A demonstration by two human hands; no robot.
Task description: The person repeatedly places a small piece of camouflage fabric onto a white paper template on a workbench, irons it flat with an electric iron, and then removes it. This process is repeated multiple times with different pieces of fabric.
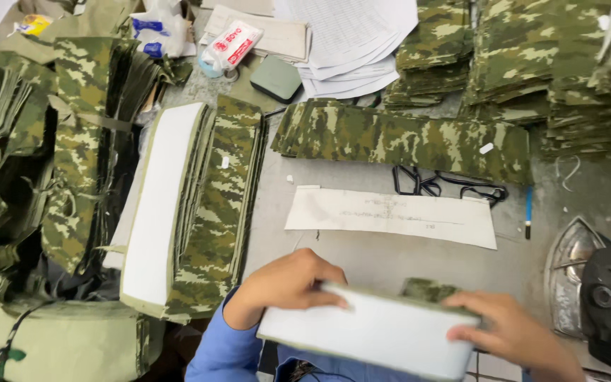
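A white-faced stack of camouflage pieces (373, 332) was gripped at both ends by left hand (288, 283) and right hand (514, 332) (fingers (323, 293) curled over its edges), apparently being squared, calling next for steady alignment.

Single view, from the camera I wear on my head: it looks steeply down and forward over the grey worktable (390, 262). My left hand (288, 283) and right hand (514, 332) sit close under the lens at 6 o'clock. Camouflage stacks (532, 64) lie farthest, at 1 o'clock; an iron (595, 290) sits at 4 o'clock.
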